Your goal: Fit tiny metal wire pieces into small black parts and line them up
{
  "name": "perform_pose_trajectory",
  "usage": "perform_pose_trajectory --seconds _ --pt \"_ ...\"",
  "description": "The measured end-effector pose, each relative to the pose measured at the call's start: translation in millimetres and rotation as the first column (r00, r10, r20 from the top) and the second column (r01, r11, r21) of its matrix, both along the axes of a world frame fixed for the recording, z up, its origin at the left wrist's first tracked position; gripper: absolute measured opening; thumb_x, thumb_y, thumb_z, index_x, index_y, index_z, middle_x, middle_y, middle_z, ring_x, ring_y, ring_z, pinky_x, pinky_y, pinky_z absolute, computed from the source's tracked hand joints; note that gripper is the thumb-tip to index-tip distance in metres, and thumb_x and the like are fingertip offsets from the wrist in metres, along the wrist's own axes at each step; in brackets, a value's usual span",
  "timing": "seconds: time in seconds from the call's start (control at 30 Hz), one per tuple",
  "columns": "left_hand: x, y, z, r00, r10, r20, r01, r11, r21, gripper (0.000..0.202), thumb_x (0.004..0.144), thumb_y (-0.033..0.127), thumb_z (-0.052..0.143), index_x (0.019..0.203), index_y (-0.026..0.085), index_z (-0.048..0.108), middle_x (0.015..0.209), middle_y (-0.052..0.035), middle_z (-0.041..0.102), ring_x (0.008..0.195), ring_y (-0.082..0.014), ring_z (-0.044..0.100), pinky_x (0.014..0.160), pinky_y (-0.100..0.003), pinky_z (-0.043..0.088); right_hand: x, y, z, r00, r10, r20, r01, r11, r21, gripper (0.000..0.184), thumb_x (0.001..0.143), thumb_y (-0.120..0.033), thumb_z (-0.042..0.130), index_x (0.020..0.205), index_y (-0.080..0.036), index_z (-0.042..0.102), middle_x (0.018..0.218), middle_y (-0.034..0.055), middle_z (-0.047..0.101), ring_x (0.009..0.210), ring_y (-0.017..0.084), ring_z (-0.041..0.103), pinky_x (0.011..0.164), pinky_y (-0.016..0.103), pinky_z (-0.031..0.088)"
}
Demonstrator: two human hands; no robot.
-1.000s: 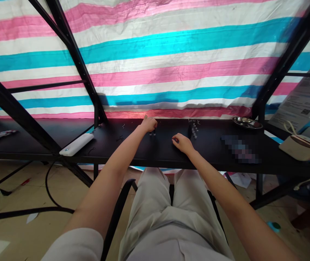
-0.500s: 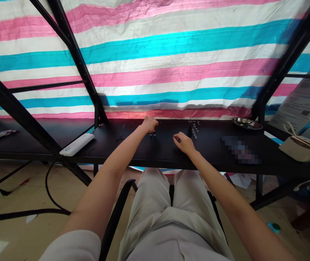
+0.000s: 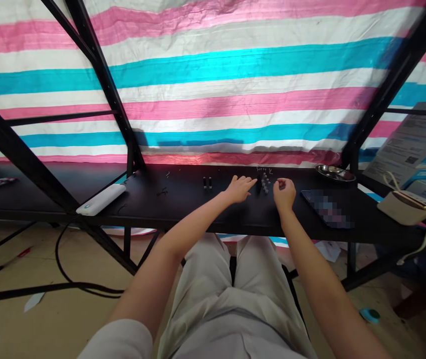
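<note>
My left hand [image 3: 240, 189] reaches over the black table with its fingers stretched out, the tips at the near-left side of a dark narrow piece [image 3: 260, 182]. Beside that piece are small grey pieces [image 3: 265, 183] in a cluster, too small to name. On the cluster's right, my right hand [image 3: 285, 194] is curled, thumb and fingers drawn together; whatever they may hold is hidden. Two small black cylinder-like pieces [image 3: 207, 183] with light ends lie side by side, left of my left hand and apart from it.
A white device [image 3: 101, 199] lies at the left of the black table [image 3: 183, 209]. Rightward are a phone [image 3: 325, 209], a shiny metal dish [image 3: 334, 173] and a beige pouch [image 3: 403, 207] with a strap. Dark thin scraps [image 3: 162, 191] lie left. Black metal posts [image 3: 132, 149] frame the table.
My left hand has moved right, from the two black pieces to the cluster, and its fingers now stretch out. My right hand has shifted right, past the cluster. The view has moved slightly.
</note>
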State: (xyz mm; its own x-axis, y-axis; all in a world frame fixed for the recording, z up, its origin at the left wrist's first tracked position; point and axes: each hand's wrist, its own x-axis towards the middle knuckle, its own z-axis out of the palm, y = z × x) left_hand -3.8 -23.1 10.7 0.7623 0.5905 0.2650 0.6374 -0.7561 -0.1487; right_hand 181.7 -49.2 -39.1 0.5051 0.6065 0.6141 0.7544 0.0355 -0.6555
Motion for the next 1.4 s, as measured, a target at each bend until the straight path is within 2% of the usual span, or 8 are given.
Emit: perform_pose_trajectory --seconds 0.17,0.3,0.43,0.57,0.67,0.9,1.07,1.4 --pt "24.5 5.7 -21.3 0.998 0.050 0.024 -0.049 0.999 -0.012 0.060 0.085 0.023 0.050 0.141 0.021 0.027 0.124 -0.0134 0.051 0.110 -0.0267 0.047 0.087 -0.040 0.032 1.0 3.5 -10.8 0.994 -0.056 -0.093 0.031 0.966 -0.258 0.029 0.074 -0.021 0.042 0.098 -0.015 0.057 0.097 0.0115 0.057 0.088 0.022 0.054 0.078 0.033 0.041" --pt "35.6 8.2 -29.0 0.997 0.070 0.023 -0.069 0.997 -0.024 0.056 0.087 0.023 0.045 0.141 0.022 0.027 0.122 -0.0123 0.052 0.108 -0.0266 0.049 0.086 -0.041 0.033 1.1 6.4 -16.3 0.999 -0.016 -0.047 -0.002 0.934 -0.357 0.030 0.072 -0.021 0.046 0.098 -0.015 0.059 0.097 0.0123 0.059 0.091 0.024 0.056 0.080 0.035 0.040" --pt "42.3 8.0 -28.8 0.995 0.092 0.034 -0.092 0.996 0.003 0.048 0.085 0.020 0.047 0.133 0.019 0.040 0.117 -0.0117 0.055 0.105 -0.0254 0.050 0.085 -0.041 0.033 2.1 7.6 -18.2 1.000 -0.007 0.007 0.009 0.913 -0.408 0.029 0.073 -0.022 0.047 0.099 -0.015 0.061 0.097 0.0118 0.061 0.090 0.024 0.057 0.080 0.035 0.041" --pt "42.7 7.4 -25.5 0.993 0.070 0.096 -0.079 0.993 0.092 0.025 0.086 0.018 0.046 0.107 0.016 0.059 0.106 -0.0114 0.058 0.099 -0.0244 0.052 0.084 -0.040 0.032 2.9 7.8 -18.8 0.999 0.007 0.046 0.013 0.905 -0.425 0.029 0.074 -0.025 0.049 0.098 -0.016 0.062 0.096 0.0108 0.063 0.089 0.023 0.058 0.078 0.034 0.041" --pt "34.4 8.8 -24.9 0.987 0.062 0.145 -0.077 0.992 0.096 0.018 0.087 0.022 0.047 0.094 0.016 0.062 0.102 -0.0111 0.058 0.098 -0.0244 0.052 0.082 -0.039 0.032 3.6 9.0 -19.8 0.997 0.013 0.070 0.019 0.902 -0.432 0.027 0.074 -0.028 0.051 0.096 -0.017 0.063 0.094 0.0101 0.064 0.087 0.023 0.059 0.076 0.034 0.041" --pt "-14.1 14.6 -23.3 0.939 0.138 0.316 -0.134 0.990 -0.033 0.017 0.086 0.030 0.052 0.094 0.020 0.063 0.096 -0.0055 0.061 0.094 -0.0197 0.053 0.078 -0.035 0.033 4.4 13.4 -20.4 0.996 0.032 0.089 0.018 0.864 -0.503 0.029 0.075 -0.037 0.055 0.095 -0.019 0.066 0.093 0.0093 0.066 0.091 0.025 0.059 0.079 0.036 0.040" --pt "-44.1 12.4 -23.1 0.887 0.146 0.439 -0.140 0.989 -0.046 0.017 0.085 0.032 0.053 0.092 0.020 0.062 0.091 -0.0032 0.061 0.088 -0.0169 0.054 0.076 -0.032 0.034 3.5 15.2 -17.0 0.996 0.036 0.087 0.018 0.833 -0.553 0.030 0.076 -0.039 0.056 0.096 -0.019 0.067 0.095 0.0091 0.067 0.093 0.025 0.059 0.081 0.036 0.040" --pt "-52.2 -8.8 -38.7 0.857 0.139 0.496 -0.199 0.978 0.070 0.027 0.092 0.036 0.038 0.098 0.019 0.058 0.094 -0.0068 0.060 0.090 -0.0180 0.052 0.079 -0.031 0.036 0.3 17.4 -15.1 0.993 0.030 0.114 0.039 0.833 -0.552 0.026 0.078 -0.036 0.054 0.093 -0.020 0.068 0.095 0.0094 0.067 0.091 0.024 0.060 0.078 0.035 0.040"
